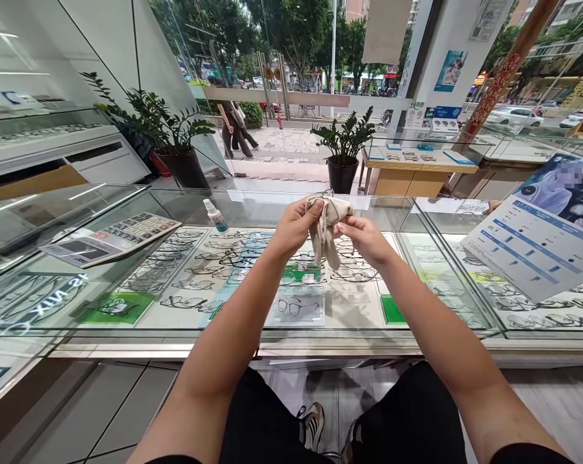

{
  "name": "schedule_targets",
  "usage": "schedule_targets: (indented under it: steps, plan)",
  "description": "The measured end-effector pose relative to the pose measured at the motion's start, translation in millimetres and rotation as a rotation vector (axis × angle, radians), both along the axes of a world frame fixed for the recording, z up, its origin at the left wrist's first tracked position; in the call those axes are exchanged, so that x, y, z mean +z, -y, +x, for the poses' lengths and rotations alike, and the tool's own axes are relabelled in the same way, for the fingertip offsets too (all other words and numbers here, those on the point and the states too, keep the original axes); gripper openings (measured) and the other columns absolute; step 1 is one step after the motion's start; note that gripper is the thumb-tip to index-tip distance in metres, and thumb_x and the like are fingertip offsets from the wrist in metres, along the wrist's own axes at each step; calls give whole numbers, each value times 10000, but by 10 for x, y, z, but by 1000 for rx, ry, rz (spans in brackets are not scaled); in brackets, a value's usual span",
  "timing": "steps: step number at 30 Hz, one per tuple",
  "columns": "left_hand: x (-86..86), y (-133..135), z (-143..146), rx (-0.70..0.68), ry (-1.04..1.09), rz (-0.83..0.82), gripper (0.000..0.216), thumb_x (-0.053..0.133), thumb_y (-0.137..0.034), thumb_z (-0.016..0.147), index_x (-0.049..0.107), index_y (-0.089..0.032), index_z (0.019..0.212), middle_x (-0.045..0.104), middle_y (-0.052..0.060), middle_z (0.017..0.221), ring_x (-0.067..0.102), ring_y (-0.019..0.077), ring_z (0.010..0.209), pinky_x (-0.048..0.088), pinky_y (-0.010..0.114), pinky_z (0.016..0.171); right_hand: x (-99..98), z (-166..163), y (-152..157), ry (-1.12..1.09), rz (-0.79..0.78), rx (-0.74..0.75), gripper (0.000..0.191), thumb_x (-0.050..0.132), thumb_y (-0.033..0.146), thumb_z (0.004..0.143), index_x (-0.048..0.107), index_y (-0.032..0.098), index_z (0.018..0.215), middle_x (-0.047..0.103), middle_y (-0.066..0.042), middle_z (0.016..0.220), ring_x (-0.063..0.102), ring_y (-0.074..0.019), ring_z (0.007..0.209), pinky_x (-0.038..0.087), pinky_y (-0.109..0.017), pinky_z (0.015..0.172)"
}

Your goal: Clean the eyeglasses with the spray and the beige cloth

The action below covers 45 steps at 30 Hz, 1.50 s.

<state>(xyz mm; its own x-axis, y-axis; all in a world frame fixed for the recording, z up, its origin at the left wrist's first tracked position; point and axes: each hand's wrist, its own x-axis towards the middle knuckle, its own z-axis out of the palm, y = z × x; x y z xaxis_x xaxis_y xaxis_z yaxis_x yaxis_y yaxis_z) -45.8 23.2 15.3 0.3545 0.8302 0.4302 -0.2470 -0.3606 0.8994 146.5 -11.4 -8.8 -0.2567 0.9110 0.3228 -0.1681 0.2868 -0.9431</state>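
Observation:
My left hand (295, 224) is closed around a cream cleaning cloth (331, 246), its thumb pressed on top. Part of a thin-rimmed pair of glasses (328, 193) seems to show at the cloth's upper edge; most of it is hidden in the folds. From the other side, my right hand (366, 240) pinches the bunched cloth between thumb and fingers. Both hands are above the glass top of a display counter. A small spray bottle (215, 216) with a white cap and bluish liquid stands on the glass, left of my hands.
Under the glass lie rows of eyeglass frames (185, 301). An open brochure (117, 237) rests on the counter at left, and a large printed leaflet (538, 241) stands at right. Beyond the counter are potted plants (342, 145), a side table (420, 166) and a window onto the street.

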Motion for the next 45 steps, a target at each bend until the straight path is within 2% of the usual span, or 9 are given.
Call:
schedule_targets:
  steps: [5, 10, 14, 19, 23, 27, 31, 37, 45]
  plan:
    - [48, -26, -91, -176, -20, -12, 566, 1008, -622, 757, 790, -177, 1031, 758, 43, 856, 674, 171, 717, 553, 288, 677, 67, 17, 42, -128, -93, 18, 492, 1033, 654, 639, 818, 227, 753, 743, -26, 833, 648, -204, 893, 532, -387, 999]
    - [12, -6, -28, -142, 13, 59, 573, 1069, -513, 700, 775, -164, 1047, 779, 37, 861, 704, 163, 722, 575, 263, 680, 46, -27, 65, -151, -119, 23, 497, 1051, 653, 605, 834, 229, 744, 762, -30, 844, 653, -211, 929, 508, -388, 1035]
    - [-33, 49, 74, -72, 60, 86, 549, 1027, -611, 735, 731, -178, 898, 724, 13, 727, 649, 143, 571, 520, 262, 554, -2, -73, 64, -99, -93, 49, 517, 1033, 692, 619, 846, 232, 766, 782, -30, 868, 663, -226, 956, 488, -414, 1072]
    - [-38, 84, 106, 75, 70, 101, 616, 837, -772, 883, 655, -199, 744, 605, -9, 547, 554, 130, 457, 420, 267, 467, -6, -78, 64, -44, -77, 90, 503, 1005, 691, 674, 846, 225, 780, 777, -26, 854, 668, -224, 944, 489, -421, 1072]
    - [15, 23, 16, -63, 41, 59, 600, 884, -755, 844, 712, -181, 804, 693, 26, 671, 613, 151, 559, 488, 278, 538, 43, -11, 54, -97, -78, 26, 487, 1011, 653, 661, 816, 218, 759, 754, -27, 848, 651, -210, 925, 496, -406, 1062]
    - [47, 14, -20, -135, 27, 32, 559, 1034, -593, 733, 783, -169, 996, 743, 26, 808, 660, 149, 686, 533, 254, 635, 57, 23, 37, -138, -99, 32, 453, 1012, 615, 670, 810, 220, 758, 746, -30, 842, 658, -211, 923, 518, -405, 1053]
    - [-6, 64, 70, -38, 57, 54, 585, 1077, -575, 655, 765, -169, 938, 732, 12, 773, 640, 133, 646, 510, 245, 601, -1, -40, 34, -151, -126, 63, 473, 1040, 616, 627, 834, 220, 785, 770, -31, 847, 672, -221, 934, 509, -425, 1080]
    - [-94, 82, 166, 152, 113, 50, 642, 865, -798, 832, 678, -192, 733, 605, -9, 556, 527, 116, 463, 381, 275, 473, -58, -128, 61, -115, -117, 88, 500, 1026, 661, 657, 838, 216, 782, 773, -22, 873, 665, -210, 958, 477, -407, 1096]
    - [-151, -50, 178, 70, 217, -104, 675, 902, -832, 751, 736, -182, 826, 683, -6, 631, 664, 154, 586, 540, 270, 569, 47, 3, 43, -145, -61, -17, 501, 1015, 685, 663, 825, 241, 793, 735, -25, 886, 639, -219, 968, 496, -394, 1077]
